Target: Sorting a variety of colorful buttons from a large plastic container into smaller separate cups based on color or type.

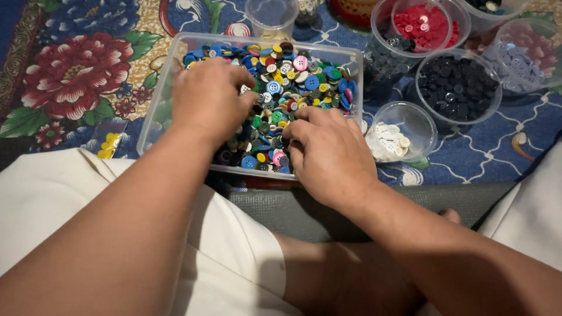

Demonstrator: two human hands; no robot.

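A clear rectangular plastic tub [167,88] sits near the middle of the scene on a blue floral-patterned cloth [486,149], heaped with mixed multicoloured plastic buttons [295,76]. Both hands are down in the heap. The left hand [208,99] lies palm-down on the tub's left part, its fingers curled into the buttons; whether it grips any cannot be told. The right hand [328,152] rests over the near edge, fingertips [293,131] bent and pressed among the buttons — a pinch cannot be made out either.

To the right stand round clear plastic cups, each sorted by colour: a small one of white buttons [389,140] just beside the tub, one of black buttons [456,88] farther right, one of red buttons [424,26] at the far side. A small clear bag of yellow buttons [108,143] lies left of the tub.
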